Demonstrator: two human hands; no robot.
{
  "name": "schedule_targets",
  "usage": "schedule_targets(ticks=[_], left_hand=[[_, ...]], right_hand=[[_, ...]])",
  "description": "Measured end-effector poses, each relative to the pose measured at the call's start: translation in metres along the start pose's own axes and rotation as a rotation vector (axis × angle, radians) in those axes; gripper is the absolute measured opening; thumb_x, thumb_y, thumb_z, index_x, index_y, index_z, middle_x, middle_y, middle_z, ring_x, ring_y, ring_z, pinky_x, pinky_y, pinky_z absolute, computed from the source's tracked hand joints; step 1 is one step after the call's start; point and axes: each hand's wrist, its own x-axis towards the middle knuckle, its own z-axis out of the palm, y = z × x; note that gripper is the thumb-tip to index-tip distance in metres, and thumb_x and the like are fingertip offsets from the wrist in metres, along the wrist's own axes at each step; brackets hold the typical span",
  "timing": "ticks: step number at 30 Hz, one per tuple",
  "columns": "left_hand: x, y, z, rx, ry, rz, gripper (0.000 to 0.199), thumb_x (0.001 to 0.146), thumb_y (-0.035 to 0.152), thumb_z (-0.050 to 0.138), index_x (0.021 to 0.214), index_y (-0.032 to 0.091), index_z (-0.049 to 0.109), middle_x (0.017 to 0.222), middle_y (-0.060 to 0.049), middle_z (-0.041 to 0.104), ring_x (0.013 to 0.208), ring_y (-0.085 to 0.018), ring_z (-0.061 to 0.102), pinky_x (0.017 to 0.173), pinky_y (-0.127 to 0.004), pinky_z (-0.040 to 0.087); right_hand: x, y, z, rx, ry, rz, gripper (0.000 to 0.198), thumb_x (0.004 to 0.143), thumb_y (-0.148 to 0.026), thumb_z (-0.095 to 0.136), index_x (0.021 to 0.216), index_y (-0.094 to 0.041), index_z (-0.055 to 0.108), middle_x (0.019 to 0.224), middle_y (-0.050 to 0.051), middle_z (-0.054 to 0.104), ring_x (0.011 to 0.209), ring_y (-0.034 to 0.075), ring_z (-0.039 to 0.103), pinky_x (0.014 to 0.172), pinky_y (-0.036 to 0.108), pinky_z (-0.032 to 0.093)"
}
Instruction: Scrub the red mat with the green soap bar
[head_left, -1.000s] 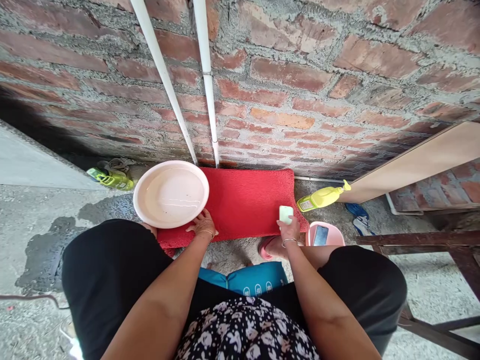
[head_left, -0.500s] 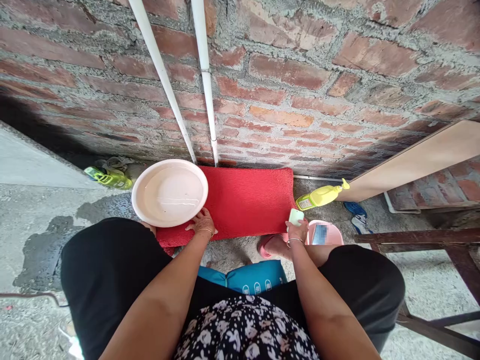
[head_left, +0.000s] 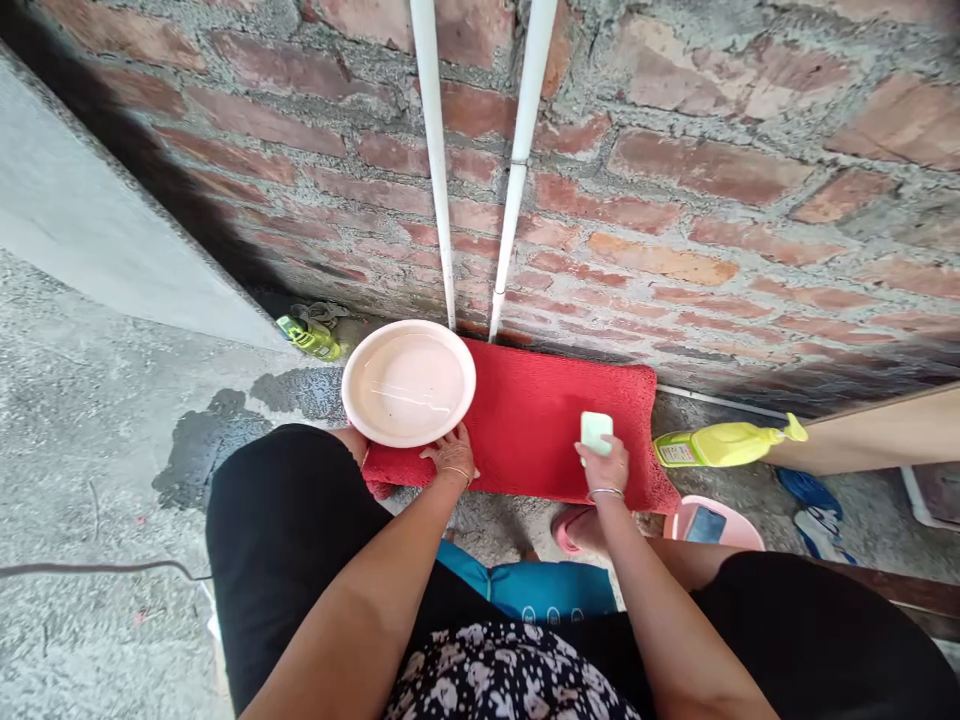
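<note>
- Pink basin (head_left: 390, 438), part-filled with clear liquid, is touched by left hand (head_left: 454, 458), fingers spread
- Pale green block (head_left: 596, 430) is gripped by right hand (head_left: 607, 467)
- Phone (head_left: 706, 525) is contained in pink tub (head_left: 740, 530)

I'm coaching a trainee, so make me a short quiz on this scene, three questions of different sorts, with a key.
1. Which hand holds the green block?
2. True or false: the basin stands directly on the floor.
3. Fill in: a ____ lies in the tub.

Key:
1. The right hand.
2. False; it sits on the red cloth.
3. Phone.
</note>
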Motion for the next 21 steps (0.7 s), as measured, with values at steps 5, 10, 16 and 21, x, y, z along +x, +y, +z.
schedule_targets(ticks=[5, 10, 16, 21], left_hand=[[0.000, -0.003, 0.004, -0.007, 0.007, 0.021, 0.118, 0.050, 0.045, 0.081, 0.146, 0.023, 0.017, 0.143, -0.025, 0.030, 0.124, -0.045, 0.033, 0.084, -0.069, 0.036], [0.003, 0.000, 0.004, -0.019, 0.000, 0.014, 0.118, 0.048, 0.041, 0.083, 0.146, 0.024, 0.019, 0.142, -0.024, 0.031, 0.123, -0.046, 0.033, 0.084, -0.070, 0.035], [0.006, 0.003, -0.001, -0.001, -0.086, -0.007, 0.121, 0.045, 0.039, 0.083, 0.146, 0.027, 0.017, 0.142, -0.024, 0.031, 0.124, -0.047, 0.033, 0.082, -0.071, 0.036], [0.004, 0.001, -0.001, 0.005, -0.056, -0.001, 0.120, 0.046, 0.042, 0.082, 0.146, 0.028, 0.016, 0.142, -0.022, 0.032, 0.124, -0.044, 0.035, 0.084, -0.068, 0.037]], right_hand=[[-0.021, -0.123, 0.048, -0.007, -0.158, -0.223, 0.053, 0.068, -0.047, 0.065, 0.115, -0.025, 0.053, 0.107, 0.005, 0.055, 0.095, 0.021, 0.054, 0.084, 0.031, 0.039], [-0.026, -0.188, 0.068, -0.148, -0.291, -0.399, 0.050, 0.072, -0.046, 0.065, 0.116, -0.028, 0.052, 0.110, 0.006, 0.053, 0.100, 0.023, 0.051, 0.085, 0.034, 0.036], [0.007, -0.141, 0.045, -0.222, -0.241, -0.293, 0.048, 0.074, -0.049, 0.062, 0.117, -0.029, 0.053, 0.111, 0.005, 0.052, 0.100, 0.022, 0.053, 0.086, 0.034, 0.037], [0.041, -0.046, 0.001, -0.166, -0.092, 0.030, 0.053, 0.071, -0.053, 0.062, 0.117, -0.028, 0.053, 0.110, 0.007, 0.054, 0.094, 0.023, 0.057, 0.081, 0.036, 0.042]])
